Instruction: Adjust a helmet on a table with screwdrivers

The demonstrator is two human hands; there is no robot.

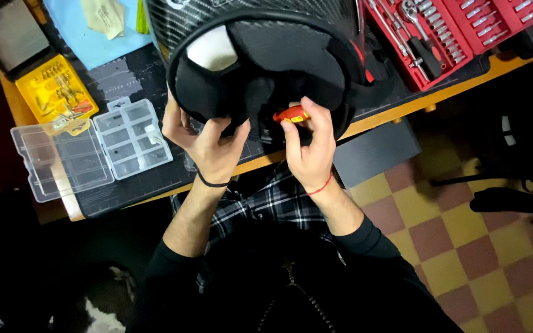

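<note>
Nearest the camera, the left hand (208,139), a black band on its wrist, grips the lower rim of a black padded helmet (266,61) turned opening-up at the front edge of the desk (402,108). Just beside it, the right hand (309,145), a red string on its wrist, is clenched on a small orange-red handled tool (291,114) pressed against the helmet's inner padding. To the left lies an open clear plastic compartment box (94,148), with a yellow bit case (57,89) behind it. Farther right sits a red socket set case (445,28).
</note>
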